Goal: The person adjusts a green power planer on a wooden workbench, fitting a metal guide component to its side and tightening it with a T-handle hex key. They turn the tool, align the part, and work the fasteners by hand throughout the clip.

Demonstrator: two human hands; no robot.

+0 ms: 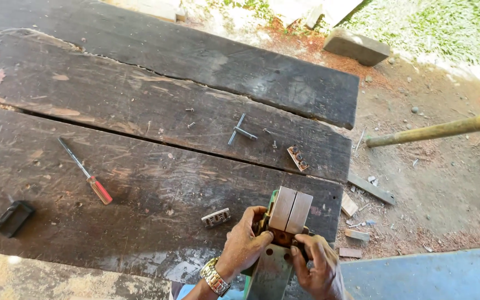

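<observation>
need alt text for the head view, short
Both hands, left hand and right hand, grip a green metal device with two grey blocks on a dark plank table. A red-handled screwdriver and loose screws lie nearby.

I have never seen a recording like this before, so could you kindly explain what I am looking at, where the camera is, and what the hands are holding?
There is no machine here: a person works with two bare hands, and the single picture comes from a camera worn on their head, looking down. The surface is a rough bench of dark wooden planks over bare ground. The left hand, with a metal wristwatch, and the right hand together hold a metal part with two grey blocks on a green plate. On the planks lie a red-handled screwdriver, a black plastic piece, a small toothed metal piece, a T-shaped metal tool, a small brown block and loose screws.
</observation>
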